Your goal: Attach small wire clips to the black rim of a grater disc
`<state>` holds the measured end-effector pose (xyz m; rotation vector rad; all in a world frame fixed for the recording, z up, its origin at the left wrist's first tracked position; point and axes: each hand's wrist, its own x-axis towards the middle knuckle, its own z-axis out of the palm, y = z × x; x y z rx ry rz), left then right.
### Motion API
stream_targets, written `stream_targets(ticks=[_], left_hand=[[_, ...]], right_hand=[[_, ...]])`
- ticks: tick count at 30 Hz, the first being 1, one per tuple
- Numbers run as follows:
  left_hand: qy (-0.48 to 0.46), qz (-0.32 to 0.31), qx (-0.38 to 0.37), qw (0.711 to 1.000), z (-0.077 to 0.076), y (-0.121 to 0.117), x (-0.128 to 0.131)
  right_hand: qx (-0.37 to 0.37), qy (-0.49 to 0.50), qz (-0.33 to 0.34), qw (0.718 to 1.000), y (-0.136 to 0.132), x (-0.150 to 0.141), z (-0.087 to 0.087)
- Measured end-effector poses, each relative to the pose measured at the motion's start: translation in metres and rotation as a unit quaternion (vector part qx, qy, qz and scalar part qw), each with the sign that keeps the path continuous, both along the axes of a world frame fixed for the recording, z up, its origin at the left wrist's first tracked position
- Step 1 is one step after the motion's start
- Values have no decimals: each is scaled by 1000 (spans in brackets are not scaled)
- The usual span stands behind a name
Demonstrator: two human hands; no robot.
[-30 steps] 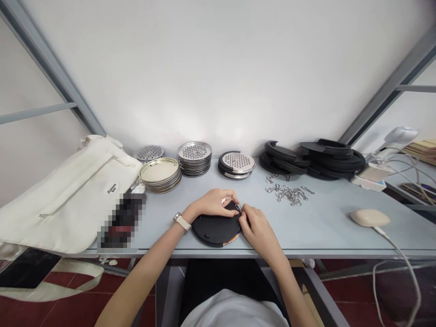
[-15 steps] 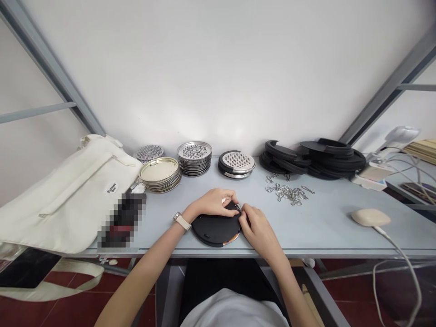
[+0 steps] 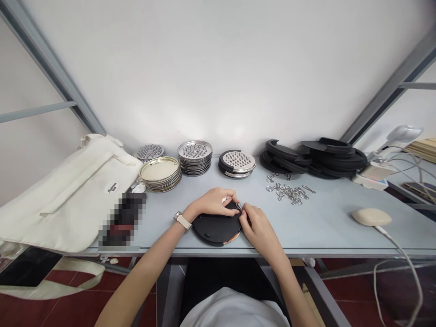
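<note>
A round black holder (image 3: pixel 216 228) lies flat near the table's front edge, with a strip of orange and silver showing along its near right rim. My left hand (image 3: pixel 215 202) rests over its far side, thumb and forefinger curled in at the far right rim. There a small metal clip (image 3: pixel 239 207) sticks up between the two hands. My right hand (image 3: pixel 256 223) is closed at that spot, its thumb and forefinger pinching the clip against the rim. The fingertips partly cover the clip, so how it sits in the holder cannot be made out.
Loose metal clips (image 3: pixel 291 193) lie to the right, below stacks of black holders (image 3: pixel 334 159). Behind stand a holder with a perforated grater disc (image 3: pixel 238 160), stacked grater discs (image 3: pixel 195 152) and gold-rimmed lids (image 3: pixel 159 170). A white bag (image 3: pixel 75 195) lies left, a corded cream device (image 3: pixel 371 216) right.
Hardly anything differs. Both hands stay at the rim of the black holder around the clip; the whole view has shifted very slightly.
</note>
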<state>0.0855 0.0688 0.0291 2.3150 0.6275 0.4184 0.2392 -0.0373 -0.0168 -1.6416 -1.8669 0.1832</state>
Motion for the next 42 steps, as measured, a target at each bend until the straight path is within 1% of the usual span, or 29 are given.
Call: stream_targets(ticks=[19, 26, 31, 36, 42], left_hand=[[-3, -3, -9, 1000, -3, 1, -1], [-4, 0, -11, 1000, -1, 0, -1], [4, 4, -13, 1000, 0, 0, 0], [4, -1, -8, 1000, 0, 0, 0], [9, 1, -10, 1000, 0, 0, 0]], right_hand=[[14, -4, -1, 1000, -1, 0, 0], [24, -7, 2, 1000, -1, 0, 1], [11, -9, 2, 1000, -1, 0, 1], [21, -5, 4, 1000, 0, 0, -1], [17, -4, 4, 1000, -1, 0, 0]])
